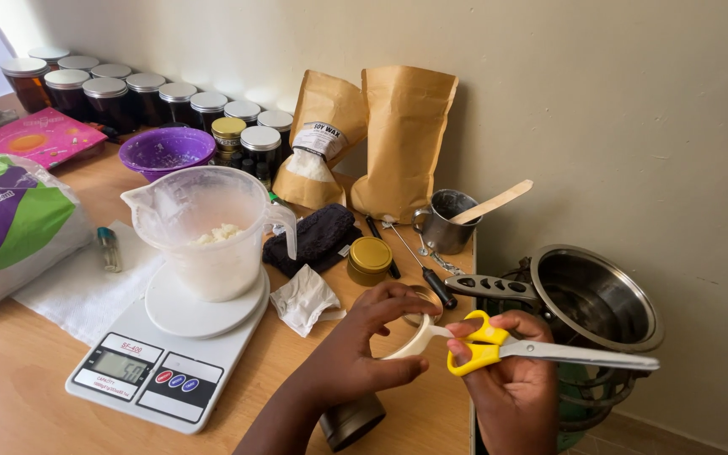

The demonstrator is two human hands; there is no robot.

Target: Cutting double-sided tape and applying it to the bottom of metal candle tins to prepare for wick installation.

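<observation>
Gripping yellow-handled scissors (541,347), the right hand (511,396) has fingers closed through the loops, blades pointing right over the table edge (472,337). The left hand (364,341) curls closed around a small round tin (421,313) near that edge. Left of them, a plastic jug (204,227) holding white wax flakes sits on a kitchen scale (170,350); a steel pot (596,295) stands beyond the edge.

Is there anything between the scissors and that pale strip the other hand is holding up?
Nothing visible. The right hand holds the yellow-handled scissors with the blades pointing away to the right. The left hand holds the pale strip right by the handles, over a small tin.
</observation>
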